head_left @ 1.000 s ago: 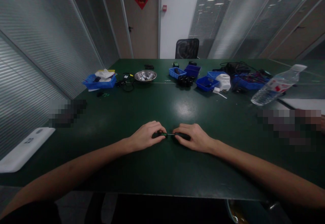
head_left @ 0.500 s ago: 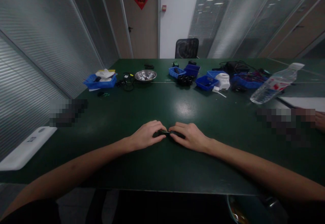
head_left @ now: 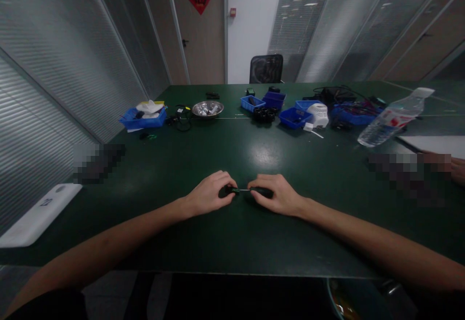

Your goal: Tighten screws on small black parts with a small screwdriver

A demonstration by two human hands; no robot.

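"Green worktop (head_left: 232, 242) fills most of the view, with a door (head_left: 203, 44) and a chair (head_left: 266, 69) behind it. Where is the work?"

"It is in the middle, near to the front edge. The left hand (head_left: 209, 194) pinches a small dark part (head_left: 235, 190), which has some green on it. Only its right end shows beyond the fingers."

"And the right hand (head_left: 276, 194), is it free?"

"No, its fingers are closed around the black handle of a driver (head_left: 264, 192). The thin metal shaft (head_left: 244, 190) comes out toward the left."

"So how do these two things lie?"

"They are almost on one line, which runs from side to side. The part lies directly to the left of the right fingers, and the shaft bridges the gap between the hands. The left hand is nearer to the part, because it holds it."

"Does the tip touch the part?"

"It reaches the part's right end, but I cannot tell if it goes inside; this is too small."

"What else is around?"

"A steel bowl (head_left: 208, 109) stands farther back, a bottle (head_left: 395, 119) leans at right, and another person's hand (head_left: 458, 170) is at the right edge."
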